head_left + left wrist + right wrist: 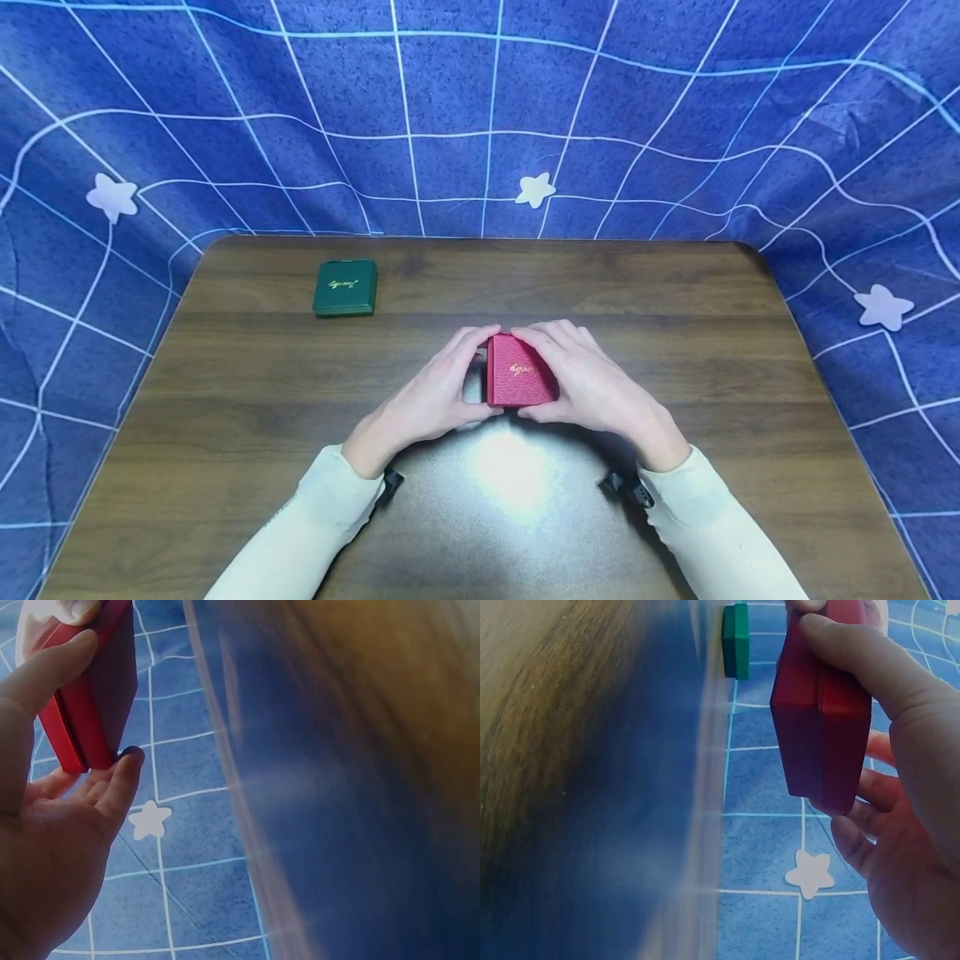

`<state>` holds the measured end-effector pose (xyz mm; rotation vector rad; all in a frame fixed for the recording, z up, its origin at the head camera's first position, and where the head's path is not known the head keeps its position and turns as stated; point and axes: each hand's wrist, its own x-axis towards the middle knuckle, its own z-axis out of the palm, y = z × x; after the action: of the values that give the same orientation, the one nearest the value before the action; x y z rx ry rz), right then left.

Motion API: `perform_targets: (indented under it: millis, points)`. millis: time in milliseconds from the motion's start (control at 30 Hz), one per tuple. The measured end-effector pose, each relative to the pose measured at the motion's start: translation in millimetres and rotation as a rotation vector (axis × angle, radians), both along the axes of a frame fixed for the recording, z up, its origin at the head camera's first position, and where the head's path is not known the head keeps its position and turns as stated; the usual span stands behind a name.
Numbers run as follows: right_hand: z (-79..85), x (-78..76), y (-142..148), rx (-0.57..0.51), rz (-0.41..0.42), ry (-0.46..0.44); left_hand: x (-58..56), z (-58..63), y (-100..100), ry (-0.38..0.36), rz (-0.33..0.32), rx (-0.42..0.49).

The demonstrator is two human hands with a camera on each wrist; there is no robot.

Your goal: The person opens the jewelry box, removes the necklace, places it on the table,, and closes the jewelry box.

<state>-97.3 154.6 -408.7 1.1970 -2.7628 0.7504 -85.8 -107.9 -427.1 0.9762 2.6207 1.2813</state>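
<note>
Red box point(516, 392) lettering point(522, 369), head-view only

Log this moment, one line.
left hand: holds red box | right hand: holds it | red box: above table | green box: on table

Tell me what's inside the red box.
The red box looks closed, held by the left hand and right hand, so its contents are covered. Only its outside shows, with gold lettering on top.

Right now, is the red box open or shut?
Shut: in both wrist views, the two halves of the red box meet along a thin seam, with no opening visible.
</note>
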Motion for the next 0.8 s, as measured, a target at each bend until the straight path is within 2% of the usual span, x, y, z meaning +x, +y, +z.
perform_targets:
  millis: [567,800]
  points:
    - [1.6,-0.2,1.9,-0.017,0.012,-0.012,-0.9,-2.3,0.3,-0.012,-0.029,0.042]
    - [3.2,0.1,1.8,-0.018,0.015,-0.005,-1.1,0.8,0.0,0.023,-0.024,0.009]
